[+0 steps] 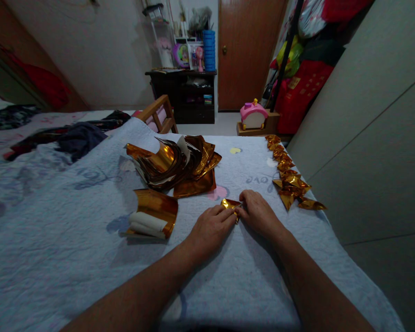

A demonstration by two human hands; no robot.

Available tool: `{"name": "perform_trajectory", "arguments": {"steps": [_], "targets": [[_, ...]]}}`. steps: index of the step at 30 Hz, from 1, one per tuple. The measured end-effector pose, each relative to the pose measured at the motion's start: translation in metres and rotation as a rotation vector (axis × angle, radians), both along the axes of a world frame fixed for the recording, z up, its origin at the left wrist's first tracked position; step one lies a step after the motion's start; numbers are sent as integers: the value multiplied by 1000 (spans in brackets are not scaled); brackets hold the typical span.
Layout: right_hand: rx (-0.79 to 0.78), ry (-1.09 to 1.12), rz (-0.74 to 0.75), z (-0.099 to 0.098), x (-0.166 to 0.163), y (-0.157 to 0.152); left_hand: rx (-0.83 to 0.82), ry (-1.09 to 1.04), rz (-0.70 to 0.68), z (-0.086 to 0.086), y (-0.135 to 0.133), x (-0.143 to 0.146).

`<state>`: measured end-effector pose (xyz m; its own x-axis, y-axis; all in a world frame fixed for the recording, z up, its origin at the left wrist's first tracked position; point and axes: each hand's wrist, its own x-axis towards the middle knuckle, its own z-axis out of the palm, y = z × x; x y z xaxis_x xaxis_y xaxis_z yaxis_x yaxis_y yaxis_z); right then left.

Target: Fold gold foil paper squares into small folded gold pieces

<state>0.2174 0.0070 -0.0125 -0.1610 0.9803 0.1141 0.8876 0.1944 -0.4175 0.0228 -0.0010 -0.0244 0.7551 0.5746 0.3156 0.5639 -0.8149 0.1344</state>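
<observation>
A small piece of folded gold foil paper lies on the light blue quilt in front of me. My left hand presses on its near left side, fingers together and holding it down. At its right edge, my right hand grips the paper between thumb and bent fingers. Part of the paper is hidden under the fingers. To the left are a fanned stack of gold foil sheets and a curled bundle of the same sheets, pale backing showing.
A row of folded gold foil pieces runs along the quilt's right edge, beside a pale cabinet. Dark clothes lie at the far left. Beyond the quilt stand a wooden chair, a dark shelf and a pink toy.
</observation>
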Motion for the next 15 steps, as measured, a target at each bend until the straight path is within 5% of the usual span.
{"name": "perform_trajectory", "arguments": {"steps": [15], "targets": [[38, -161, -100, -6, 4, 4, 37, -9, -16, 2, 0, 1]]}}
